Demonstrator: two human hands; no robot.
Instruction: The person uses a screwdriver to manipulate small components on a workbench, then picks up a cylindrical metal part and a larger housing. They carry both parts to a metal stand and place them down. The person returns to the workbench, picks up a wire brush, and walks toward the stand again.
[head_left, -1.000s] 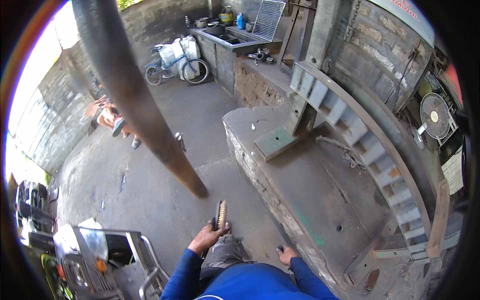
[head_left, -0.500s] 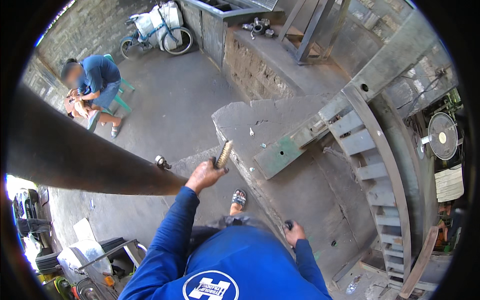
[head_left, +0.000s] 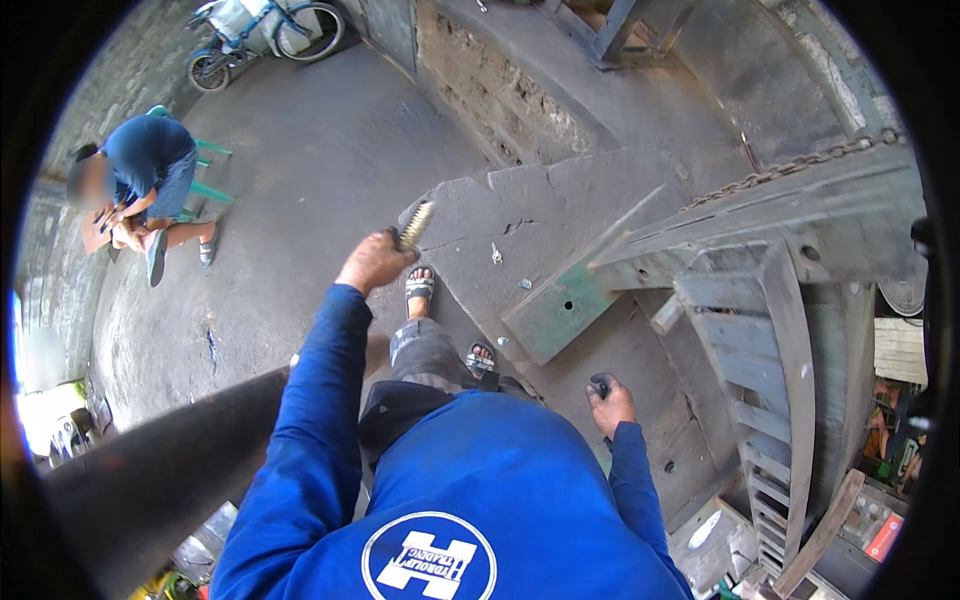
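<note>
My left hand (head_left: 375, 262) is closed round a brush (head_left: 416, 226) with pale, stubby bristles, held out ahead of me with the bristles pointing up. The brush's handle is mostly hidden in my fingers. Lower and to the right, my right hand (head_left: 612, 408) is curled over a small dark object (head_left: 601, 381), whose kind I cannot make out. Both blue sleeves reach forward, and my sandalled feet (head_left: 420, 287) stand on the floor between the two hands.
A raised concrete slab (head_left: 470, 220) lies ahead, with a green-grey steel plate (head_left: 566, 306) on it. A large metal frame with crossbars (head_left: 760, 350) and a chain (head_left: 800, 170) stand right. A thick dark pipe (head_left: 180, 440) crosses left. A seated person (head_left: 150, 165) and a bicycle (head_left: 265, 35) are farther off.
I have stepped forward, and both feet now show. The pipe has dropped lower in the view. My left hand with the brush sits farther left; my right hand has risen.
</note>
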